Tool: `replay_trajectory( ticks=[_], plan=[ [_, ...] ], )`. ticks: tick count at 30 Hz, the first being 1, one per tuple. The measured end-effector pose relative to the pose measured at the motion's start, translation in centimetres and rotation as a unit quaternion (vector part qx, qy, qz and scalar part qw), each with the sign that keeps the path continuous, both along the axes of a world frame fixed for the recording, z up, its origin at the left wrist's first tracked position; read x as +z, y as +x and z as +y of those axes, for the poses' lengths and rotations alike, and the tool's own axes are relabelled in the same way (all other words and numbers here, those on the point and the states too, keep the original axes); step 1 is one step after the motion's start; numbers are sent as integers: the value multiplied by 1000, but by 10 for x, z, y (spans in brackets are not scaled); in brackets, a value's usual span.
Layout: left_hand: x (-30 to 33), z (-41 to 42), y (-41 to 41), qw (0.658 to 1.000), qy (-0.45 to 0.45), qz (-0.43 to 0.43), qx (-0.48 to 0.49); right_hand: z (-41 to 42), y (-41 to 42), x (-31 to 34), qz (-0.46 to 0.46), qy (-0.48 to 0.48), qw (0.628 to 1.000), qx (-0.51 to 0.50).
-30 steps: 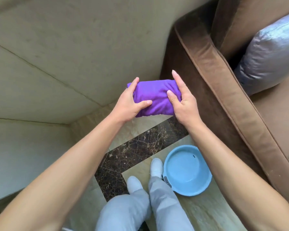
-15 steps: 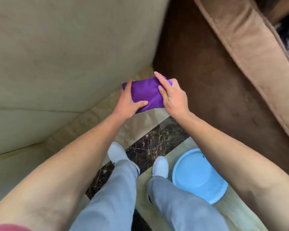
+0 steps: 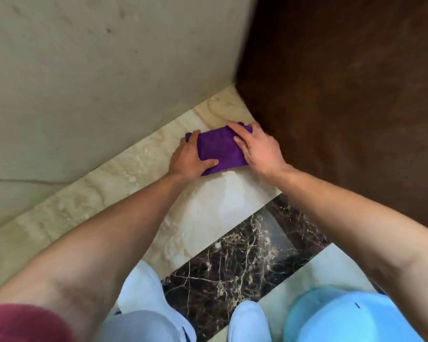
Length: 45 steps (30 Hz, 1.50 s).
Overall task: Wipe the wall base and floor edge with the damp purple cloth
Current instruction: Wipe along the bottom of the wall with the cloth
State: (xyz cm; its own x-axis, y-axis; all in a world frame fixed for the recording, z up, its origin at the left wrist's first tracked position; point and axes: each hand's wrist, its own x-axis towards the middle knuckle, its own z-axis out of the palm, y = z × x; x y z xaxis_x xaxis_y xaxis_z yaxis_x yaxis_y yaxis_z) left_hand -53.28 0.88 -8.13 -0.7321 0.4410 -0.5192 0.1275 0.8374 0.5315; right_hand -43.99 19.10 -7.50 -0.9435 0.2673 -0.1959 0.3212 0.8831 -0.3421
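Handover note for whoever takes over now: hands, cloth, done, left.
Left hand: pressing the left end of the purple cloth, thumb on top.
Right hand: flat on its right end.
Cloth: folded, on the beige floor tile at the corner between the wall and the brown sofa side.
Blue basin: by the right foot.
Done: cloth down at the floor edge.
Left: the wiping; no streaks visible along the wall base yet.

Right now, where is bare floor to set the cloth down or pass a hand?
Bare beige tile lies between the purple cloth and the dark marble strip; more runs left along the wall base. The corner by the brown furniture side is crowded: left hand and right hand press the cloth there.
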Motion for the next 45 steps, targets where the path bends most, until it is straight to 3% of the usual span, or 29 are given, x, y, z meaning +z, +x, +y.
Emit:
replay_trajectory(
  ticks=[8,12,19,22,25,29,36,40,45],
  plan=[
    [-46,0,-4,995,-53,85,-22,11,-33,-52,5,45,995,87],
    [-38,0,-10,986,-93,123,-61,20,-43,-46,29,61,995,75],
    [-33,-10,-32,986,-101,133,-30,16,-81,-56,60,88,994,10],
    [-28,-29,-26,973,-39,228,-1,-2,-74,-60,99,124,987,-24],
    [-37,-68,-1,958,-82,274,-26,-35,-57,-69,52,117,991,-38],
    [-60,-124,25,953,-198,215,-77,-51,-58,-85,-27,127,991,-34],
    [-72,-132,23,960,-230,148,-58,-15,-100,-102,15,142,989,-46],
    [-70,-135,21,962,-227,136,-63,-51,-108,-98,29,111,987,-114],
    [-69,-149,36,966,-220,104,87,-120,-104,-98,13,105,993,-55]
  ],
)
